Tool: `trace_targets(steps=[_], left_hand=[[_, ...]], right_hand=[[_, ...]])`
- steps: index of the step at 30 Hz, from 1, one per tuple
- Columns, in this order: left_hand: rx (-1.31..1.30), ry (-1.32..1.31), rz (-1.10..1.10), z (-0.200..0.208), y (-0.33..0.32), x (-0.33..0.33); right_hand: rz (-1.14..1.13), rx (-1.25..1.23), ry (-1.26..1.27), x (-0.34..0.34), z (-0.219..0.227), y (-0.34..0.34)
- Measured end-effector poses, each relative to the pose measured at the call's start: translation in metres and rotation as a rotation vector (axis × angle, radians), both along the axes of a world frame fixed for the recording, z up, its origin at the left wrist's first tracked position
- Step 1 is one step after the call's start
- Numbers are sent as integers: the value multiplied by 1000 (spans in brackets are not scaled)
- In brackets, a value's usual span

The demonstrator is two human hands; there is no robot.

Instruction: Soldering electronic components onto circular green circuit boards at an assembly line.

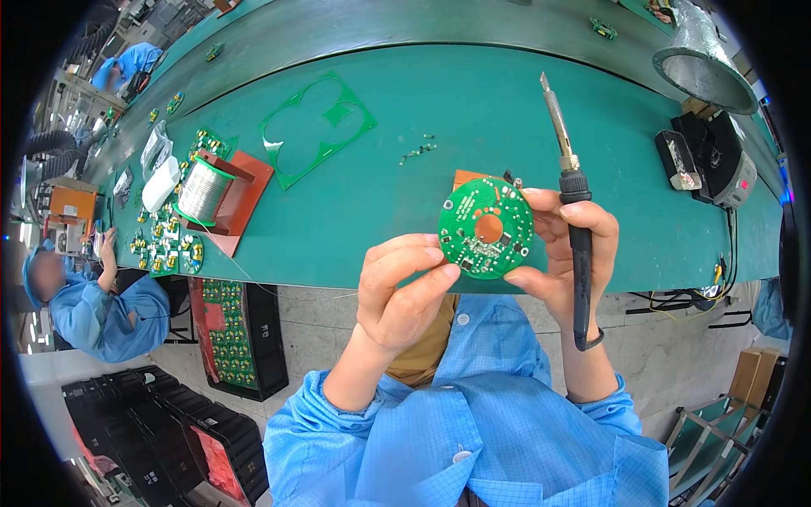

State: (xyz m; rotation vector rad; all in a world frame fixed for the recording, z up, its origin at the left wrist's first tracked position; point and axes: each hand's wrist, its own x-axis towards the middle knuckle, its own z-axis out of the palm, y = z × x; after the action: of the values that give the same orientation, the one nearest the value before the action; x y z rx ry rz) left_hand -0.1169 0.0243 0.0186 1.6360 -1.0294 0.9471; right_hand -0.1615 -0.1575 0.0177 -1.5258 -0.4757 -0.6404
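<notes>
A round green circuit board [456,245] with a copper-coloured centre is raised above the near edge of the green bench. My left hand [401,283] pinches its left rim between thumb and fingers. On the other side, my right hand [583,245] steadies the board's right rim with thumb and fingertips. That same hand also holds a soldering iron [553,122] between its fingers, tip pointing up and away, its black handle and cord hanging down over the wrist. Behind the board, a brown block [466,177] shows in part.
A solder wire spool [204,193] sits on a reddish-brown stand at left, beside several small boards [165,249]. A cut-out green panel frame [291,175] lies farther back. At right are a soldering station [733,169] and a metal duct [705,72]. A co-worker [106,308] sits at left.
</notes>
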Motion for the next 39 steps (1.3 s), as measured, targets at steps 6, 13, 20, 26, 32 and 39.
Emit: trace_targets(steps=[6,13,20,26,32,39], left_hand=[[122,-8,-13,8,2,-2],[120,-15,-62,13,0,-3],[163,-73,-104,21,-4,4],[193,-122,-128,31,-9,8],[357,-66,-104,45,-10,16],[521,363,-111,64,-23,91]], right_hand=[[46,99,92,1,-6,-2],[104,162,107,1,-8,-2],[120,179,135,3,-6,-4],[80,151,134,3,-2,-7],[1,84,235,-3,-1,-18],[-351,-280,265,-33,12,-61]])
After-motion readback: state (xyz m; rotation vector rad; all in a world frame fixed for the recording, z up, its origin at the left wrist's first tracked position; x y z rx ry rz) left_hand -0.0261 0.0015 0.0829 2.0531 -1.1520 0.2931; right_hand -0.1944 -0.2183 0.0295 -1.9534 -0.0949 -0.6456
